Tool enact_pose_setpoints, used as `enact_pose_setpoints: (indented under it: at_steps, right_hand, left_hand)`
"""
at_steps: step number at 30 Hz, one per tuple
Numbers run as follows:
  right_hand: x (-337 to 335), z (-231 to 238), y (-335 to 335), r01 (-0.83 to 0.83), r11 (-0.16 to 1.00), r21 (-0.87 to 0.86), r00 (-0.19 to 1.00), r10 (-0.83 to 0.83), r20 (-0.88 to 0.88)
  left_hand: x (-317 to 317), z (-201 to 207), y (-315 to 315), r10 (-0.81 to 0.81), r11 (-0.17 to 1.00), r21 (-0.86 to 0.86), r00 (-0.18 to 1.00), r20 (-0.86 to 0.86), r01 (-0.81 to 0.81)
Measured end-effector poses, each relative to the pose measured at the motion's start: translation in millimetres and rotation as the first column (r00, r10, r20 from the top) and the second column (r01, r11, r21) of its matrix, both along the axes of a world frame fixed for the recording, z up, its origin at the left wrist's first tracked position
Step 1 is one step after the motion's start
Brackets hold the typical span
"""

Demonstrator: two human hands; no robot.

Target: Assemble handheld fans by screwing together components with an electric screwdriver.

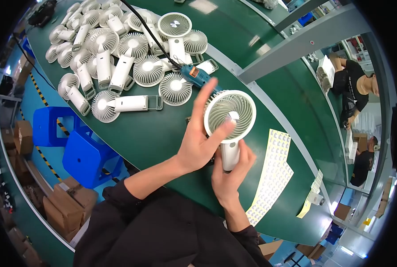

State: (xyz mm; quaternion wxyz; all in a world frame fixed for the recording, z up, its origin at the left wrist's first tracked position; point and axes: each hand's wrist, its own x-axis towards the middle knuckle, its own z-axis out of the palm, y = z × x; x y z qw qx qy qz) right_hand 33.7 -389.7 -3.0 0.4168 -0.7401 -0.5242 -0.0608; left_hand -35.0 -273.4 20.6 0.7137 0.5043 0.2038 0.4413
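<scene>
A white handheld fan [230,116] is upright in front of me, its round grille facing up toward me. My right hand [234,173] is closed around its handle [230,155] from below. My left hand [197,140] lies along the left side of the grille. Its thumb rests at the shiny silver hub [233,116], while the index finger stretches up past the rim; the other fingers are partly hidden. Just beyond the fan is a teal electric screwdriver [197,74] with a black cord. A sheet of small silver stickers [273,171] lies right of my hands.
Many white fans [118,53] are heaped at the far left of the green table [158,138]. A grey metal post [296,42] slants over the far right. Blue stools [85,155] and cardboard boxes [67,207] stand left. A yellow strip [312,196] lies right; people [360,84] sit beyond.
</scene>
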Motion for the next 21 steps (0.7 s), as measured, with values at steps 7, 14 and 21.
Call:
enact_pose_setpoints:
  at_steps: [7, 14, 21]
  right_hand:
    - [15.4, 22.5, 13.5, -0.344, 0.930, 0.131, 0.318, 0.247, -0.915]
    - [55.8, 12.6, 69.2, -0.337, 0.937, -0.092, 0.807, 0.237, -0.541]
    - [81.7, -5.4, 134.8, -0.305, 0.893, -0.330, 0.950, 0.265, -0.163]
  left_hand:
    - [-22.2, -16.1, 12.3, -0.530, 0.772, -0.367, 0.844, 0.081, 0.519]
    - [-52.8, -27.1, 25.9, -0.103, 0.881, -0.439, 0.978, 0.180, 0.174]
    - [-82.1, -42.8, 32.8, -0.030, 0.908, -0.416, 0.997, 0.067, 0.056]
